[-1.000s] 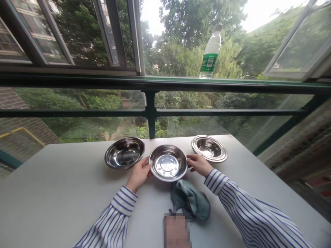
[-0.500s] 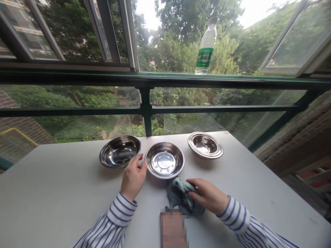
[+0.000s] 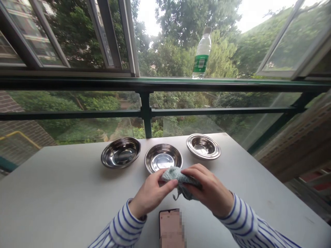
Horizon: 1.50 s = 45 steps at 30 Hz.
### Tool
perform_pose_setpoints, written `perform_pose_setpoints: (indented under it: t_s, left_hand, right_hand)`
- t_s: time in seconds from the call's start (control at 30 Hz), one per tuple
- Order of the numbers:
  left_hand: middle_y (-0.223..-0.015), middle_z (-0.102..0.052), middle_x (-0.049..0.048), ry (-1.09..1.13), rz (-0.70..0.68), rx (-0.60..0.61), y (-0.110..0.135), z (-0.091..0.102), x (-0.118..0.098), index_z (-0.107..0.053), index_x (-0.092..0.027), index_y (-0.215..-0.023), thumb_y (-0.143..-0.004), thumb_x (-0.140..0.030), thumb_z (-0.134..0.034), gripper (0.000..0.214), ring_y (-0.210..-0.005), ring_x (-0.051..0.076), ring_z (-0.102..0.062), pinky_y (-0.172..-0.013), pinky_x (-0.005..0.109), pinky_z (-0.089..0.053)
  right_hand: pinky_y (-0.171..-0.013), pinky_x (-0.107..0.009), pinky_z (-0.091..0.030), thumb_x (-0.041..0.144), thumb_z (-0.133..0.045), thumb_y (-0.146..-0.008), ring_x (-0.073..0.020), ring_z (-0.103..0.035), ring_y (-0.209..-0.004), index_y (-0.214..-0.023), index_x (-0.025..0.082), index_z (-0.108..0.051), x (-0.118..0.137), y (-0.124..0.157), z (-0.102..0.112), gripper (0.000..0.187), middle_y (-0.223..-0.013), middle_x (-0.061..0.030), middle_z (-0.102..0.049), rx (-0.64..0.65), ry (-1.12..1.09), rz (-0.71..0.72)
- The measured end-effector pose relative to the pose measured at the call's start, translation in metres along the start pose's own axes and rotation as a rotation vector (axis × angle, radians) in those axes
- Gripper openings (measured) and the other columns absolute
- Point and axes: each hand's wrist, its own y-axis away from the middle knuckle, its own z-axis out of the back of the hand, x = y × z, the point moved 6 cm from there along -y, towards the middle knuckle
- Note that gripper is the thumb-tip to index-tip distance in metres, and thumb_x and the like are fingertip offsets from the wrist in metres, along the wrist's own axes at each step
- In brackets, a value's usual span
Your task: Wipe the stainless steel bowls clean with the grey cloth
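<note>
A bunched grey-green cloth (image 3: 172, 173) is held between both hands, above the table and just in front of the middle steel bowl (image 3: 163, 151). My left hand (image 3: 152, 191) pinches its left end between thumb and fingers. On the other side, my right hand (image 3: 207, 187) grips the cloth with fingers curled over it, and a loose dark corner hangs below. The cloth and my left fingertips cover the near rim of the middle bowl. Another steel bowl (image 3: 121, 153) sits to the left, and a wide-rimmed steel bowl (image 3: 203, 146) to the right.
A phone (image 3: 170, 227), partly pixelated, lies on the white table (image 3: 69, 193) near the front. Behind the table runs a dark green railing (image 3: 103, 84). A clear plastic bottle (image 3: 201, 57) with a green label stands on its ledge by the window.
My right hand has lifted the cloth off the table. My left hand has moved right, from between the left and middle bowls, and now holds the cloth too.
</note>
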Motion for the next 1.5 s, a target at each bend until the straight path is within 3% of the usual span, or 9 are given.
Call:
perform_pose_setpoints:
  t_s: [0.1, 0.37, 0.57, 0.7, 0.83, 0.93, 1.17, 1.37, 1.5]
  left_hand:
    - [-0.091, -0.067, 0.0064, 0.181, 0.003, 0.014, -0.003, 0.002, -0.003, -0.062, -0.013, -0.097, -0.081, -0.036, -0.054, 0.029, -0.083, 0.019, -0.060, -0.076, 0.030, -0.047]
    - [-0.081, -0.063, 0.0010, 0.366, -0.001, -0.199, -0.002, 0.027, -0.003, -0.061, -0.017, -0.096, -0.077, -0.026, -0.058, 0.021, -0.077, 0.016, -0.056, -0.073, 0.028, -0.043]
    - [-0.080, -0.063, 0.0017, 0.478, 0.036, -0.210, -0.003, 0.023, 0.000, -0.059, -0.017, -0.095, -0.075, -0.030, -0.059, 0.024, -0.076, 0.016, -0.056, -0.072, 0.027, -0.043]
    - [-0.088, -0.066, 0.0049, 0.433, 0.035, -0.228, -0.005, 0.024, 0.001, -0.048, -0.017, -0.112, -0.075, -0.038, -0.062, 0.045, -0.085, 0.019, -0.061, -0.079, 0.031, -0.045]
    - [-0.107, -0.064, 0.0117, 0.434, 0.061, -0.061, -0.007, 0.014, 0.003, -0.036, -0.017, -0.126, -0.065, -0.032, -0.074, 0.073, -0.100, 0.025, -0.060, -0.086, 0.036, -0.045]
    - [-0.098, -0.067, 0.0123, 0.464, 0.087, -0.040, -0.007, 0.012, 0.007, -0.043, -0.014, -0.118, -0.063, -0.028, -0.075, 0.065, -0.096, 0.026, -0.062, -0.083, 0.037, -0.046]
    - [-0.088, -0.070, 0.0090, 0.455, 0.131, -0.216, -0.009, 0.022, 0.010, -0.049, -0.013, -0.109, -0.066, -0.032, -0.073, 0.053, -0.083, 0.021, -0.065, -0.075, 0.032, -0.047]
    - [-0.102, -0.068, 0.0091, 0.460, 0.145, -0.015, -0.015, 0.009, 0.020, -0.052, -0.016, -0.116, -0.061, -0.023, -0.077, 0.061, -0.101, 0.023, -0.060, -0.089, 0.033, -0.043]
    - [-0.090, -0.069, 0.0074, 0.393, 0.205, -0.069, -0.015, 0.010, 0.037, -0.064, -0.014, -0.094, -0.062, -0.031, -0.075, 0.038, -0.087, 0.023, -0.062, -0.076, 0.035, -0.047]
  right_hand:
    - [-0.072, -0.033, -0.049, 0.022, -0.057, -0.081, -0.0192, -0.057, -0.083, -0.108, 0.019, -0.056, -0.003, -0.002, -0.002, 0.027, -0.092, -0.0078, -0.060, -0.009, -0.117, -0.028]
    - [-0.076, -0.030, -0.049, 0.025, -0.058, -0.079, -0.0182, -0.059, -0.087, -0.107, 0.018, -0.058, -0.019, 0.000, -0.008, 0.029, -0.095, -0.0068, -0.062, 0.017, -0.382, -0.180]
    - [-0.089, -0.036, -0.046, 0.032, -0.060, -0.079, -0.0223, -0.055, -0.106, -0.128, 0.018, -0.044, -0.014, -0.004, -0.022, 0.053, -0.119, -0.0103, -0.057, 0.211, -0.579, -0.220]
    - [-0.075, -0.031, -0.050, 0.030, -0.058, -0.078, -0.0191, -0.061, -0.084, -0.111, 0.017, -0.057, -0.021, -0.007, -0.023, 0.035, -0.095, -0.0067, -0.066, 0.037, -0.579, -0.337]
    - [-0.068, -0.028, -0.051, 0.029, -0.059, -0.076, -0.0172, -0.062, -0.079, -0.111, 0.017, -0.057, -0.027, -0.008, -0.023, 0.037, -0.093, -0.0060, -0.065, -0.113, -0.667, -0.428]
    - [-0.070, -0.027, -0.051, 0.031, -0.061, -0.075, -0.0164, -0.063, -0.080, -0.113, 0.018, -0.055, -0.029, -0.008, -0.022, 0.040, -0.094, -0.0057, -0.065, -0.168, -0.731, -0.446]
    - [-0.078, -0.033, -0.052, 0.034, -0.066, -0.070, -0.0210, -0.063, -0.088, -0.106, 0.017, -0.062, -0.040, -0.006, -0.014, 0.040, -0.099, -0.0071, -0.067, -0.241, -0.661, -0.505]
    - [-0.077, -0.033, -0.053, 0.034, -0.067, -0.070, -0.0207, -0.063, -0.087, -0.103, 0.018, -0.062, -0.043, -0.011, -0.008, 0.037, -0.096, -0.0063, -0.068, -0.365, -0.712, -0.477]
    - [-0.070, -0.030, -0.054, 0.033, -0.066, -0.072, -0.0185, -0.064, -0.079, -0.099, 0.018, -0.061, -0.044, -0.009, -0.012, 0.032, -0.089, -0.0057, -0.068, -0.380, -0.670, -0.460]
